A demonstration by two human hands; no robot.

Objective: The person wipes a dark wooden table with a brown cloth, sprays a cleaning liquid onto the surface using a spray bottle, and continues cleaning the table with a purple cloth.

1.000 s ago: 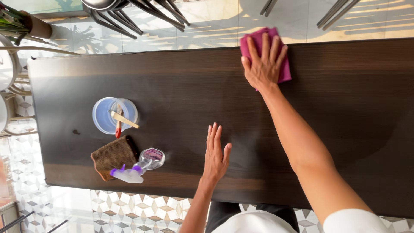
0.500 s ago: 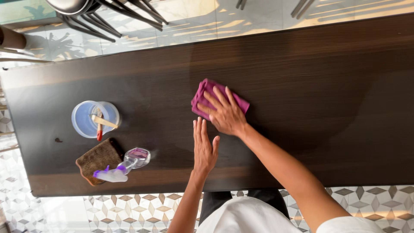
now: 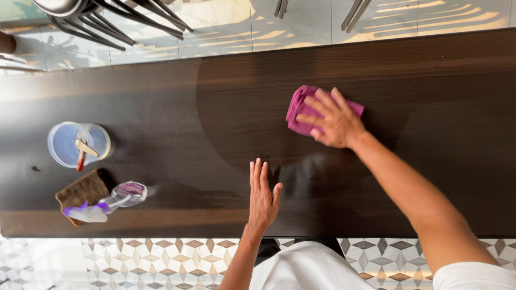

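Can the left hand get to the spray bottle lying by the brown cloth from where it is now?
Probably yes. The left hand lies flat on the dark table, holding nothing, and only bare tabletop shows between it and the spray bottle.

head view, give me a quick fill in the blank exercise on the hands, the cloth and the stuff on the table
1. The right hand presses a magenta ____ onto the dark wooden table.
2. The left hand lies ____ on the table, holding nothing.
3. The spray bottle lies on its ____ beside the brown pad.
4. The clear plastic tub holds a small ____.

Missing words: cloth; flat; side; brush
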